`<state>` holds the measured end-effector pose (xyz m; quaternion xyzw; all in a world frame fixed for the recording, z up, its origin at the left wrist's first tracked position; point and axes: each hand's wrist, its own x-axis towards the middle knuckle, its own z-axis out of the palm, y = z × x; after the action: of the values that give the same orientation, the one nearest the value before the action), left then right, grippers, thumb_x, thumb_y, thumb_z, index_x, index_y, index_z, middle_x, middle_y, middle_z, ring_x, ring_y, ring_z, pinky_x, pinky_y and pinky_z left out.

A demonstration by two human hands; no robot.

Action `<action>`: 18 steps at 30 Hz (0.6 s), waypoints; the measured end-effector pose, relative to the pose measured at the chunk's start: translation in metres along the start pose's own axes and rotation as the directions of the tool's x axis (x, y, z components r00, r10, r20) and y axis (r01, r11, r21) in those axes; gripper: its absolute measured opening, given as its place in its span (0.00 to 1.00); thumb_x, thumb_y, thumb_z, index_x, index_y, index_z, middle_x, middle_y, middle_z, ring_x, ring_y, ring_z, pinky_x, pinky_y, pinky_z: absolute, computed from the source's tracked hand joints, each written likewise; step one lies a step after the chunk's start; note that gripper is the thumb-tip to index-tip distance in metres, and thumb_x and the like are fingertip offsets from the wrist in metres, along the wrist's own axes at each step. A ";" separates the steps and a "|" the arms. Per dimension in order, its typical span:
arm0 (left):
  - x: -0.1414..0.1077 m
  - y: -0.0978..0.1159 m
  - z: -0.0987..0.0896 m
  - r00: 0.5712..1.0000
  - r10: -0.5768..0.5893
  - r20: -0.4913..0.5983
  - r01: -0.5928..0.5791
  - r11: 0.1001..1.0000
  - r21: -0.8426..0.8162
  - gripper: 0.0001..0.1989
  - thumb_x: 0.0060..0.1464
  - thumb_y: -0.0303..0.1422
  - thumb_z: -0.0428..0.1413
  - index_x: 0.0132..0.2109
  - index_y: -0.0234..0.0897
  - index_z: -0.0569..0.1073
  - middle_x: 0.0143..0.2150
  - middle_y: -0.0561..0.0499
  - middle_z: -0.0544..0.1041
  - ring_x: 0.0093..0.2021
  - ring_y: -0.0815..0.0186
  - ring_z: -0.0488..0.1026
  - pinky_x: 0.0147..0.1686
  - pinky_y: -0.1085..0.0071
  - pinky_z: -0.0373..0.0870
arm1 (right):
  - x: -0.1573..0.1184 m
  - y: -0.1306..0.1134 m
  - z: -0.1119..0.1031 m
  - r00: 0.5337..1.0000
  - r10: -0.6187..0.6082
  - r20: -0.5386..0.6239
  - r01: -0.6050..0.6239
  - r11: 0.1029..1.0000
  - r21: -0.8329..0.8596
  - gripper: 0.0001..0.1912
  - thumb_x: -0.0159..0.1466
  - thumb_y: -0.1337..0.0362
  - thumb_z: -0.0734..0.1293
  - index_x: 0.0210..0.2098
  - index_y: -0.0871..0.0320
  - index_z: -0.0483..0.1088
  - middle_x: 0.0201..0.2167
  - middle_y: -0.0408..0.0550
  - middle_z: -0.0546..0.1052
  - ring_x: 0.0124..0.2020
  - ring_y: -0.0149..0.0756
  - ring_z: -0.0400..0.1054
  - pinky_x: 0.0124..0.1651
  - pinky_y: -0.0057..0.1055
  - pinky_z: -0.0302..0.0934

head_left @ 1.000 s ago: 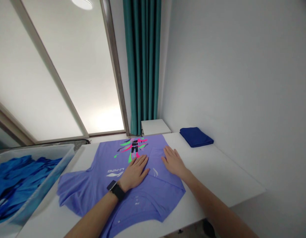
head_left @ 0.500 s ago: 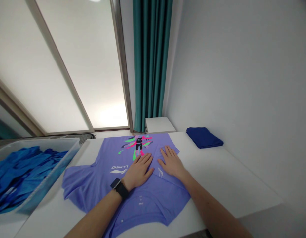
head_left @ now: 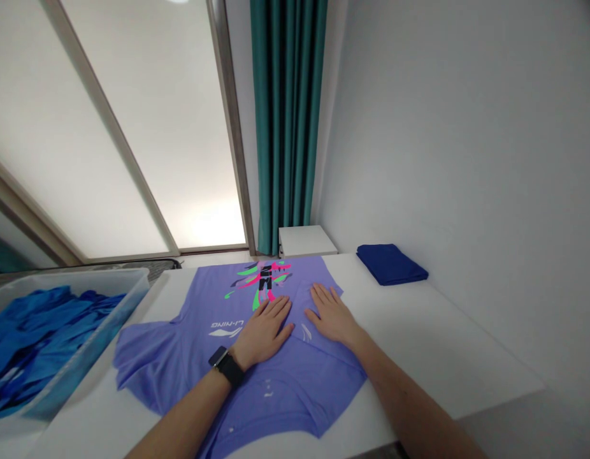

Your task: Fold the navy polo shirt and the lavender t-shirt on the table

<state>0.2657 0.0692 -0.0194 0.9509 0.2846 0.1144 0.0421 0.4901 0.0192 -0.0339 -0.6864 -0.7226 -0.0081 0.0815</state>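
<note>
A purple T-shirt (head_left: 180, 357) lies spread on the white table (head_left: 419, 357), its collar towards me and its far end at the table's back edge. It bears a bright pink, green and black print and white lettering. My left hand (head_left: 264, 331), with a black watch on the wrist, rests flat on the middle of the shirt just below the print. To its right, my right hand (head_left: 332, 313) also lies flat on the shirt, fingers stretched out near its right edge. Some creases run across the cloth beneath and beside the hands.
A folded dark blue garment (head_left: 391, 264) lies at the table's back right, by the wall. On the left stands a translucent plastic bin (head_left: 97, 357) holding blue clothes (head_left: 41, 338). Behind the table are a small white cabinet (head_left: 307, 241) and a green curtain (head_left: 288, 127).
The view has shifted slightly, so everything sits a little further left. Both hands remain flat on the T-shirt, almost unmoved against the cloth.
</note>
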 end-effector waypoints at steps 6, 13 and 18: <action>0.000 -0.001 0.001 1.000 -0.003 -0.003 0.003 1.000 -0.001 0.28 0.67 0.46 0.40 0.67 0.37 0.59 0.69 0.44 0.59 0.69 0.60 0.55 0.67 0.55 0.51 | -0.006 0.010 -0.005 0.986 0.154 -0.061 -0.156 0.987 -0.026 0.39 0.70 0.47 0.44 0.69 0.73 0.47 0.71 0.62 0.46 0.72 0.45 0.37 0.71 0.46 0.32; -0.001 -0.003 0.002 1.000 0.008 -0.005 -0.008 1.000 0.004 0.28 0.68 0.46 0.40 0.67 0.37 0.59 0.69 0.44 0.58 0.69 0.60 0.54 0.67 0.55 0.50 | -0.010 0.017 0.006 0.986 0.153 0.066 -0.157 0.986 0.060 0.41 0.69 0.44 0.43 0.70 0.69 0.46 0.71 0.59 0.45 0.72 0.44 0.37 0.70 0.48 0.32; -0.001 -0.002 0.001 1.000 0.005 -0.006 -0.005 1.000 -0.006 0.27 0.68 0.46 0.40 0.68 0.38 0.59 0.69 0.45 0.59 0.69 0.60 0.55 0.67 0.55 0.51 | 0.003 0.075 0.000 0.927 0.371 -0.058 -0.346 0.903 0.255 0.36 0.70 0.53 0.38 0.70 0.68 0.44 0.71 0.57 0.47 0.71 0.41 0.40 0.69 0.47 0.41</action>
<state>0.2642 0.0708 -0.0211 0.9512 0.2819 0.1181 0.0437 0.5649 0.0270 -0.0410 -0.7912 -0.5743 0.0585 0.2020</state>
